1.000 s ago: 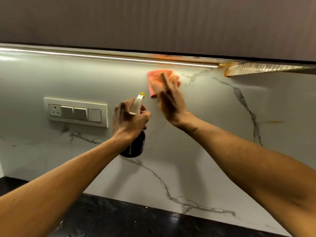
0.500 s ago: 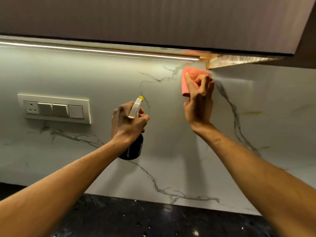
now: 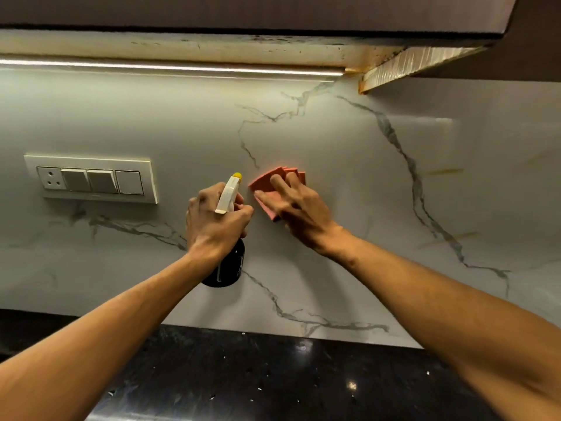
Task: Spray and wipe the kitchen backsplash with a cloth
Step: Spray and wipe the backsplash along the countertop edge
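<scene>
The pink cloth (image 3: pixel 267 185) has come down the backsplash (image 3: pixel 379 214). Half a second ago it was high up under the light strip (image 3: pixel 170 67); now it sits level with the switch plate (image 3: pixel 91 179), well to the right of it. The right grip (image 3: pixel 299 212) presses it flat against the marble with fingers spread and straight, not curled round it. The left grip (image 3: pixel 217 221) has stayed clenched round the neck of the spray bottle (image 3: pixel 228 194), between the switch plate and the cloth, and it is now just beside the cloth rather than well below it. The bottle's yellow-tipped nozzle points up and toward the wall.

Below the switch plate the white, grey-veined backsplash meets a black speckled surface (image 3: pixel 273 384). Above the switch plate run the light strip and the stained underside of a dark cabinet (image 3: pixel 243 10). Far to the right of the switch plate, a few yellowish streaks mark the marble.

The left grip hides the trigger, so I cannot tell whether a finger rests on it. Most of the bottle's black body is covered by the wrist. The cloth's lower part lies under the right palm. Both forearms are cut off by the bottom edge of the view.
</scene>
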